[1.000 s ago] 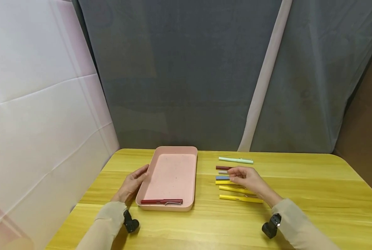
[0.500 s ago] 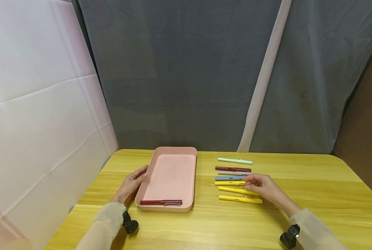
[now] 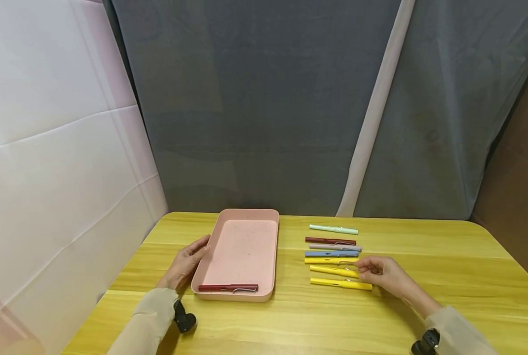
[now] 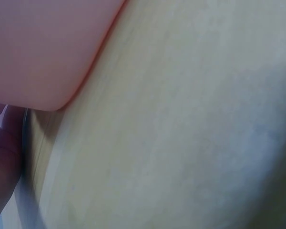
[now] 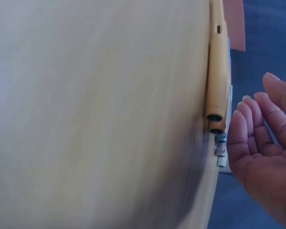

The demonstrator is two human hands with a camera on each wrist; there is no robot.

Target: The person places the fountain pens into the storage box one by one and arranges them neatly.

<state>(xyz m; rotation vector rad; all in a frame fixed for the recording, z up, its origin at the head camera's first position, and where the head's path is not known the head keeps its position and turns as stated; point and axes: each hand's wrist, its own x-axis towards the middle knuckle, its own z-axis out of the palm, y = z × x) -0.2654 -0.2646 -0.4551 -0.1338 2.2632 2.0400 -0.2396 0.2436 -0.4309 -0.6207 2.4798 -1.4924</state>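
Note:
A pink tray [image 3: 248,251] stands left of centre on the table, with a dark red pen [image 3: 228,288] lying along its near end. My left hand [image 3: 185,261] rests its extended fingers against the tray's left side; the tray corner [image 4: 43,62] partly hides them in the left wrist view. To the right of the tray lies a column of capped pens: mint green [image 3: 333,229], dark red [image 3: 330,240], pale pinkish [image 3: 335,247], blue [image 3: 331,254] and several yellow pens [image 3: 340,283]. My right hand [image 3: 386,276] is by the yellow pens' right ends, fingers loosely bent, holding nothing.
The wooden table [image 3: 290,330] extends in front of both arms. Grey curtain [image 3: 264,108] hangs behind its far edge, and white cloth [image 3: 68,148] hangs at the left. Each wrist wears a small black camera [image 3: 184,316].
My right hand has drawn right and toward me, from the blue and pale pens to the yellow pens' right ends, uncovering the middle pens. The left hand and tray stay put.

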